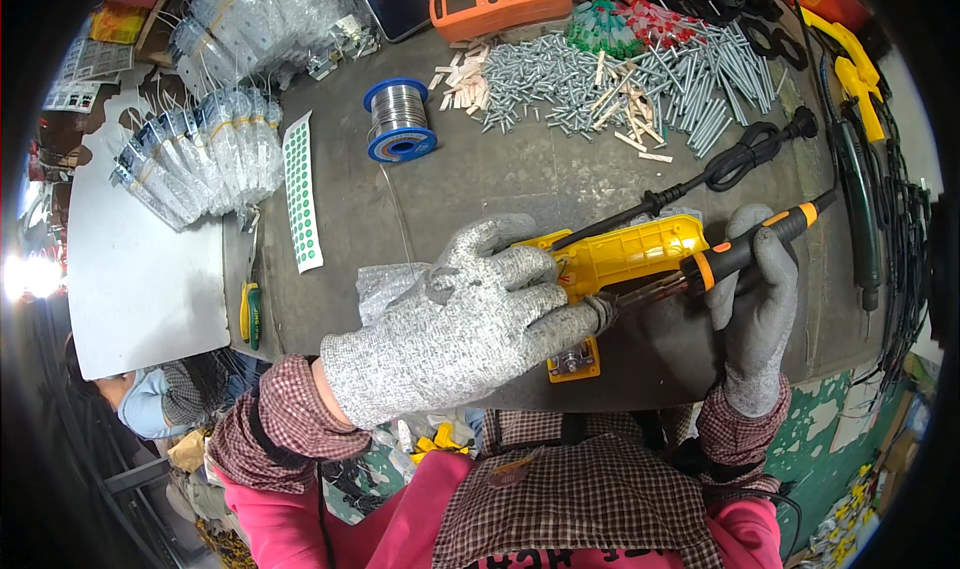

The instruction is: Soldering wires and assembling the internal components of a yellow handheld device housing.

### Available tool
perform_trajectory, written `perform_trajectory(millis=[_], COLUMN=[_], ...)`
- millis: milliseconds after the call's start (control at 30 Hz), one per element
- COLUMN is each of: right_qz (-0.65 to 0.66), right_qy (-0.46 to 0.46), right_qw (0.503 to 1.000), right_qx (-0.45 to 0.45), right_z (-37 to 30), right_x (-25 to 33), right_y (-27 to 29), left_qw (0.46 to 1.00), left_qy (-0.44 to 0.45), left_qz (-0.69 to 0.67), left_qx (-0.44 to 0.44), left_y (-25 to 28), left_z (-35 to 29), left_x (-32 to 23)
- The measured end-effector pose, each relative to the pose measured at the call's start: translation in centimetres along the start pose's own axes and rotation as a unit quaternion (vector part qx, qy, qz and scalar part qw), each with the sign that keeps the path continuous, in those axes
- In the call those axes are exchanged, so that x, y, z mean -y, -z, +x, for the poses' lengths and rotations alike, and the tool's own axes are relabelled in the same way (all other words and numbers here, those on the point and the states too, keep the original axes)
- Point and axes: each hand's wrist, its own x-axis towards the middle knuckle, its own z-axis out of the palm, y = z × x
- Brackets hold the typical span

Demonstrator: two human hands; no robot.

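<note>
Clasps uncovered yellow housing point(650, 251) in left grip point(465, 314), holds soldering iron point(728, 259) in right grip point(765, 314); probably midway through soldering, yet to close up the housing.

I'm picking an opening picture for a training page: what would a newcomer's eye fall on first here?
Probably the bright yellow plastic housing near the centre, between the speckled-grey gloved left hand and the gloved right hand, which holds a black-and-orange soldering iron. Next, perhaps, the orange handheld meter at the top, with a heap of silvery metal screws below it. The blue-rimmed spool of silvery wire stands left of that heap.
</note>
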Motion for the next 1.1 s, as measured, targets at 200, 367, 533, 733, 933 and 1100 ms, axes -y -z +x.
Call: perform_trajectory(millis=[200, 367, 533, 733, 933, 1100], right_qz=[-0.003, -0.008, 0.014, 0.011, 0.000, 0.006], right_qy=[-0.006, 0.009, 0.012, -0.014, 0.008, 0.001], right_qw=[1.000, 1.000, 1.000, 1.000, 1.000, 1.000], right_qx=[-0.002, -0.017, 0.021, 0.010, 0.013, 0.006], right_z=[0.2, 0.2, 0.2, 0.1, 0.1, 0.2], right_x=[-0.2, -0.3, 0.1, -0.3, -0.1, 0.2], right_y=[0.2, 0.1, 0.2, 0.2, 0.1, 0.3], left_qw=[0.999, 1.000, 0.999, 1.000, 0.999, 0.998], left_qy=[-0.009, -0.007, -0.005, -0.015, -0.016, -0.022], left_qz=[0.027, 0.019, 0.013, 0.007, 0.021, 0.055], left_qx=[-0.022, 0.005, 0.031, 0.014, 0.025, 0.025], left_y=[-0.2, 0.2, 0.7, 0.5, 0.8, 0.8], left_z=[-0.1, 0.3, 0.6, 0.4, 0.4, 0.5], left_x=[0.0, 0.0, -0.3, 0.1, -0.1, -0.1])
